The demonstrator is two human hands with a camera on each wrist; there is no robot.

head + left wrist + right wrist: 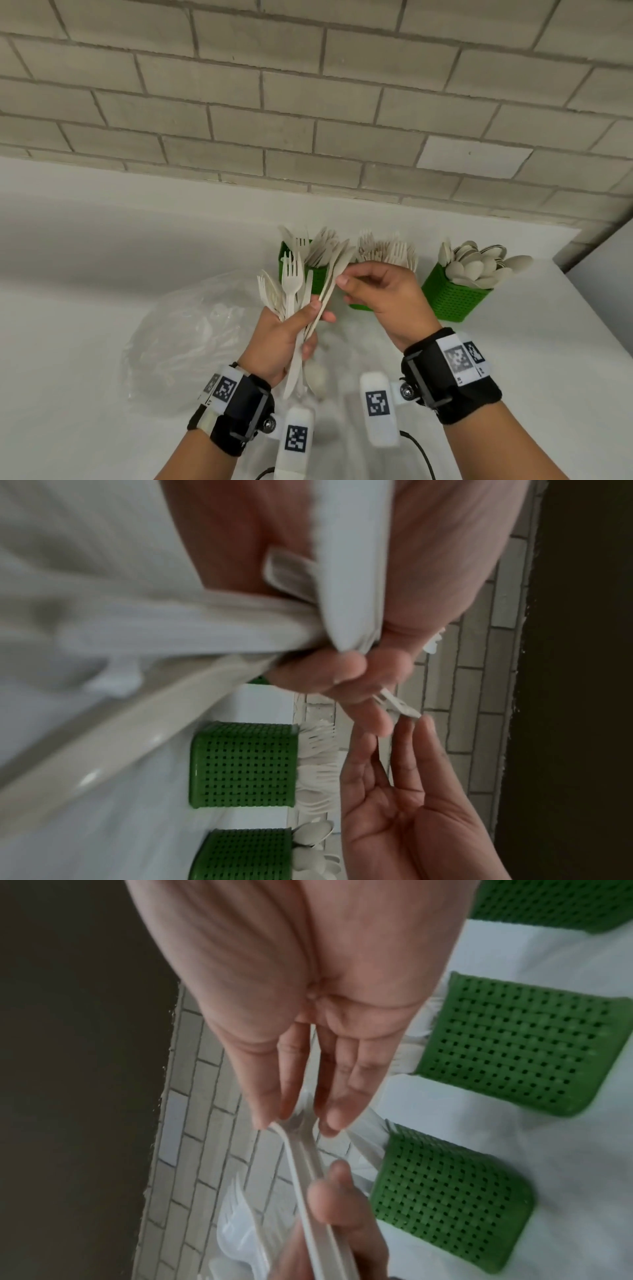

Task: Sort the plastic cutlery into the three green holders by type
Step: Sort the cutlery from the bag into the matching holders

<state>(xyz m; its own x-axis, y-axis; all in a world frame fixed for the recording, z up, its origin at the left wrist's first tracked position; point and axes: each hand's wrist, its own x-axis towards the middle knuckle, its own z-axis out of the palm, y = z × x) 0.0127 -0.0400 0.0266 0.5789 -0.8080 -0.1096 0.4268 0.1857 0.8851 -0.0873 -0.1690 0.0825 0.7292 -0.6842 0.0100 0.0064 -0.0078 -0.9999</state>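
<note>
Above the white surface (102,240), the left hand (281,335) grips mixed cutlery upright; the right hand (383,294) pinches the knives' (330,277) blade ends, nearest the left green holder (317,274).

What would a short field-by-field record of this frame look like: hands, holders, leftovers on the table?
left hand: grips a mixed bunch of plastic cutlery, forks upright
right hand: pinches the tips of a few slim pieces fanned out of the bunch
left holder: mostly knives, a fork or two
middle holder: forks, largely behind the right hand in the head view
right holder: spoons
plastic bag: clear, on the white table, left of the hands
</note>
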